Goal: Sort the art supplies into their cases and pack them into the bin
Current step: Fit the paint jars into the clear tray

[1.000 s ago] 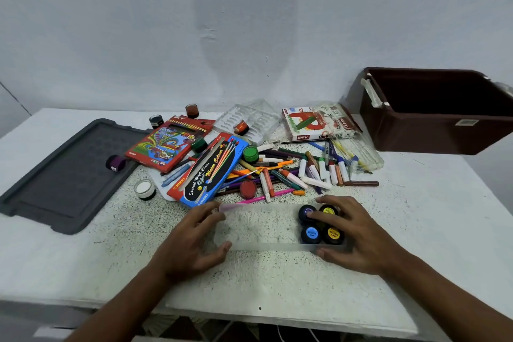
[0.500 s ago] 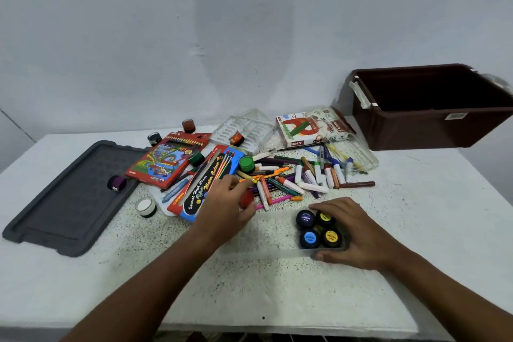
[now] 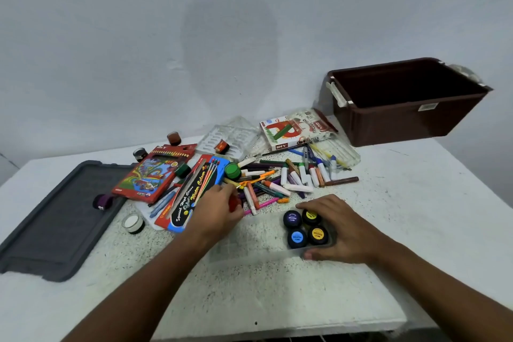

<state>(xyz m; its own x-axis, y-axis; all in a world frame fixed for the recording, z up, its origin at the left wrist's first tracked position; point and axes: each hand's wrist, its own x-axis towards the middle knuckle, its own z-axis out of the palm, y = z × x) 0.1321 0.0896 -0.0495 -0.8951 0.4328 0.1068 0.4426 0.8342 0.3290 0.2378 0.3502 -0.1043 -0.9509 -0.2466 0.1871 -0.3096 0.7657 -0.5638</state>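
Note:
A clear plastic tray [image 3: 249, 241] lies on the white table in front of me, with several dark paint pots [image 3: 304, 226] in its right end. My right hand [image 3: 337, 230] grips that end, thumb at the front edge and fingers over the back. My left hand [image 3: 219, 211] grips a red paint pot [image 3: 235, 203] at the edge of the pile of markers and crayons [image 3: 280, 182]. The brown bin [image 3: 402, 108] stands open at the back right.
A grey lid [image 3: 55, 219] lies at the left with a purple pot [image 3: 102, 201] on it. A white pot [image 3: 132, 223], a red pencil box [image 3: 154, 172], a brush pack [image 3: 194, 194], a green pot [image 3: 232, 171] and a crayon box [image 3: 288, 134] lie around the pile.
My left hand left the clear tray, reached forward to the pile and took hold of the red pot. My right hand stayed on the tray's right end.

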